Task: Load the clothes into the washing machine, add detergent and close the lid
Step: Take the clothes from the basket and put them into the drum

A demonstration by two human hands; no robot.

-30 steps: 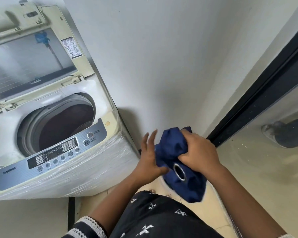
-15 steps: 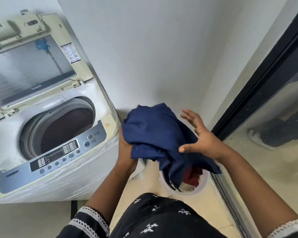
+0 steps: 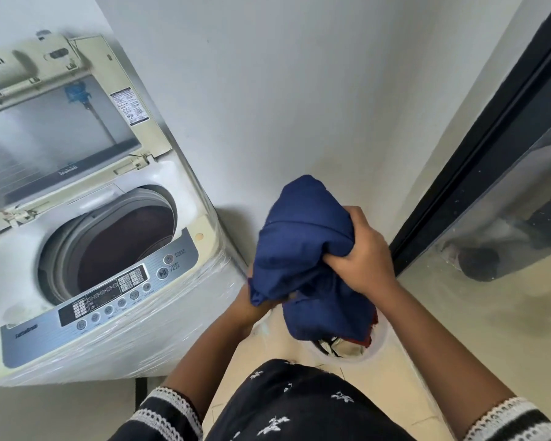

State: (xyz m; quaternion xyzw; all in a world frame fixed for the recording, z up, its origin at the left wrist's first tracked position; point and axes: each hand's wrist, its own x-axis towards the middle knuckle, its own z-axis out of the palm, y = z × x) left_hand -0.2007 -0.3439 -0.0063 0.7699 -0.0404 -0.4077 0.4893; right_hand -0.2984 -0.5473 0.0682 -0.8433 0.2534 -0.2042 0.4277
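Note:
A top-loading washing machine (image 3: 178, 300) stands at the left with its lid (image 3: 61, 135) raised and its round drum (image 3: 121, 243) open, dark inside. To its right I hold a bunched navy blue garment (image 3: 303, 249) above a white laundry basket (image 3: 377, 345) on the floor. My right hand (image 3: 360, 253) grips the cloth from the top right, fingers curled into the fabric. My left hand (image 3: 255, 303) is under the garment's lower left edge, mostly hidden by the cloth. More clothes, red and dark, show inside the basket.
A white wall runs behind the machine and basket. A dark-framed glass door (image 3: 477, 148) borders the right side, close to the basket. The floor is pale tile. My dark patterned clothing (image 3: 299, 405) fills the bottom of the view.
My right hand has gone from flat and open on the garment to gripping it in a fist. The garment is bunched tighter and sits further right, over the basket.

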